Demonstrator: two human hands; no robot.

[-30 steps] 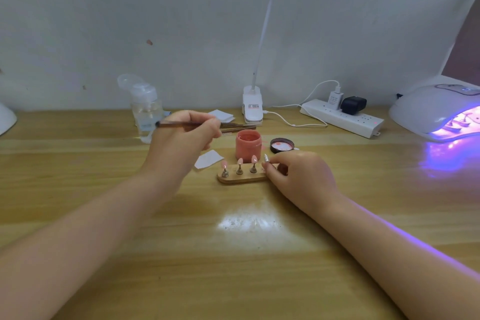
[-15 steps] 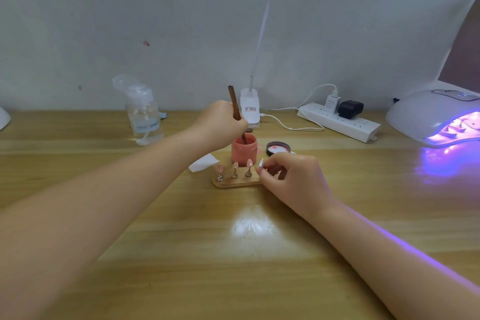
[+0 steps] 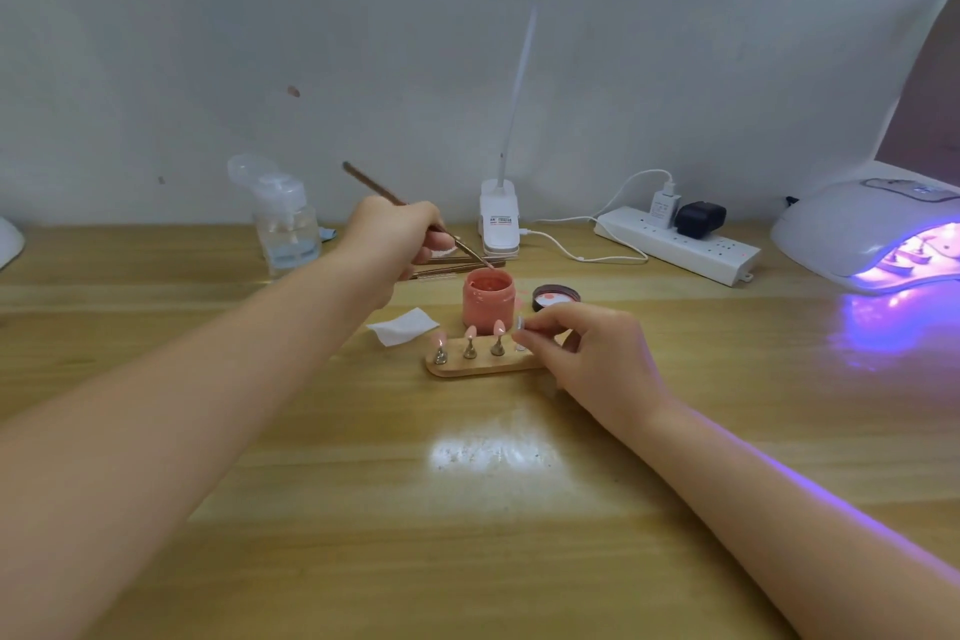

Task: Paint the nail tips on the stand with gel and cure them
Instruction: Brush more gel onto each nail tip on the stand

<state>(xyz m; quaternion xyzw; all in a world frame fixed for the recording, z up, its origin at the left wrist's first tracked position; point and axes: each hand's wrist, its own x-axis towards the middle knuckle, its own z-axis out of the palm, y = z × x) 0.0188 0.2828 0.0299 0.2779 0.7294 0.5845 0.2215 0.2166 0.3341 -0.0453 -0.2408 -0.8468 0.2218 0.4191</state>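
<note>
Nearest to us, two bare forearms reach out over a pale wooden bench (image 3: 467, 561), where a bright patch of lamp glare lies on the grain.

Our right hand (image 3: 587, 353) curls its fingers at the right end of a small wooden stand (image 3: 483, 368), pinching the clear nail tip (image 3: 521, 325) mounted there, probably to steady it for the brush. Three more nail tips (image 3: 470, 334) stand upright on metal pegs to the left, already coloured pink.

Our left hand (image 3: 395, 237) pinches a slim brush (image 3: 415, 212), its tip poised at the mouth of an open pink gel jar (image 3: 487, 299) just behind the stand. We judge it is loading or wiping gel for the unpainted tip.

The jar's dark lid (image 3: 556, 297) lies beside it on the right, and a white wipe (image 3: 404, 325) lies to the left, both within easy reach. Spare tools (image 3: 457, 269) rest behind the jar.

Farther back stand a clear pump bottle (image 3: 283, 218), the white base of a desk lamp (image 3: 498, 224) and a white power strip (image 3: 675, 247) with plugs. At far right, a white curing lamp (image 3: 862, 229) glows violet, spilling light on the bench; what it holds is too blurred to tell.

Behind everything hangs a wrinkled white backdrop (image 3: 260, 42).
</note>
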